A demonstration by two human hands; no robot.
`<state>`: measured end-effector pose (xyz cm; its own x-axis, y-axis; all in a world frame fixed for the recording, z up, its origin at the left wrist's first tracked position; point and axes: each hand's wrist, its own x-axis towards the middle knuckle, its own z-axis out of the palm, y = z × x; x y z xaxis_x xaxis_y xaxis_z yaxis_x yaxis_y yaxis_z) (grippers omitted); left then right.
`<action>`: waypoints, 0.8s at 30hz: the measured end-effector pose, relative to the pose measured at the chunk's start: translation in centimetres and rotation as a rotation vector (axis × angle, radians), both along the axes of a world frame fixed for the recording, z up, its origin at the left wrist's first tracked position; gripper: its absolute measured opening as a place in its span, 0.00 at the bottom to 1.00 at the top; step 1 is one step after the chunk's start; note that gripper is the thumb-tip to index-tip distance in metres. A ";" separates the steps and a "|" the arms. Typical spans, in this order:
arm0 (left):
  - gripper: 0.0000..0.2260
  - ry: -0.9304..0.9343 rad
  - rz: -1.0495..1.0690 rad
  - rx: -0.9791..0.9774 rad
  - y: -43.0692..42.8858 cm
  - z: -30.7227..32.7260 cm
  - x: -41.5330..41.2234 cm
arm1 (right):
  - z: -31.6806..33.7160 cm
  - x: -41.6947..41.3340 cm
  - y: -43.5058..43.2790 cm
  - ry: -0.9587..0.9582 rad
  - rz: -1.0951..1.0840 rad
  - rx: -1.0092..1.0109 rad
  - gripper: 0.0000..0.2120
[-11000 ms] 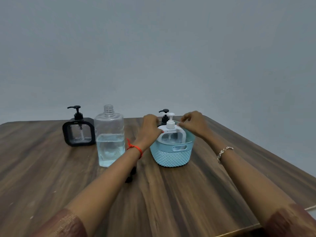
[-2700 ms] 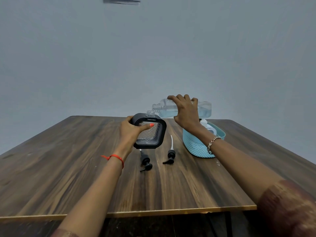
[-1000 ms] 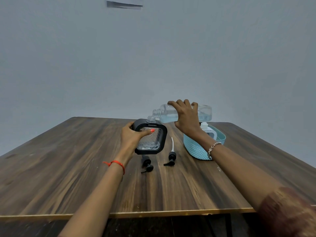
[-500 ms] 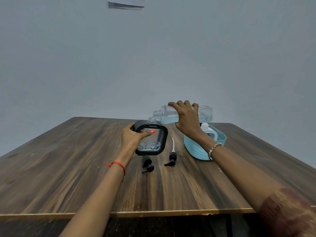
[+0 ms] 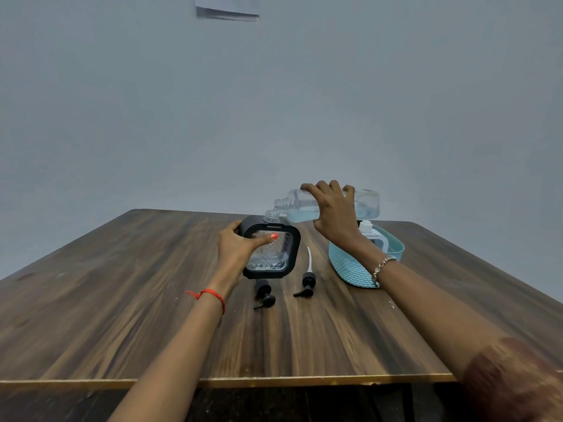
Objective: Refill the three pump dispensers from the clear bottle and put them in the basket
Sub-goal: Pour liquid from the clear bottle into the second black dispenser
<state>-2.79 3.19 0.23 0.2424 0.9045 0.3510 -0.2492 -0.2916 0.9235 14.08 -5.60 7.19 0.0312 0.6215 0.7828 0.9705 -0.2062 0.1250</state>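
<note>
My left hand [image 5: 236, 248] grips a black-framed square dispenser [image 5: 278, 254] with its pump off, tilted a little on the table. My right hand [image 5: 333, 213] holds the clear bottle [image 5: 367, 205] almost level, its open neck at the dispenser's mouth; pale blue liquid lies in the bottle's lower half. A white pump dispenser [image 5: 367, 231] stands in the teal basket [image 5: 350, 266] to the right. Two loose black pump heads lie on the table: one [image 5: 264, 296] below the dispenser, one [image 5: 307, 286] with a white tube beside it.
The wooden table [image 5: 122, 300] has its front edge close to me and its right edge past the basket. A sheet of paper [image 5: 227, 7] hangs on the grey wall above. Small drops [image 5: 391, 304] lie on the wood near my right forearm.
Both hands keep their hold and stay in the same pouring pose as over the last seconds. Eleven seconds ago both hands were at the basket with the bottle upright on the table.
</note>
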 end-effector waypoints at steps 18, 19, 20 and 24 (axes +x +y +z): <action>0.21 0.005 0.004 -0.017 -0.4 0.1 -0.4 | -0.2 -0.3 0.1 -0.004 0.003 0.003 0.31; 0.21 0.005 0.004 -0.019 -0.5 0.1 -0.4 | -0.2 -0.3 0.0 -0.004 0.001 0.001 0.31; 0.21 0.006 0.005 -0.019 -0.5 0.1 -0.4 | -0.2 -0.3 0.0 -0.004 0.001 0.000 0.31; 0.22 0.005 0.004 -0.021 -0.4 0.0 -0.5 | -0.1 -0.4 0.0 -0.003 0.004 0.004 0.31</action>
<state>-3.27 2.75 0.24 0.2404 0.9125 0.3309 -0.2429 -0.2735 0.9307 13.70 -5.55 7.04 0.0262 0.6185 0.7853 0.9709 -0.2028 0.1274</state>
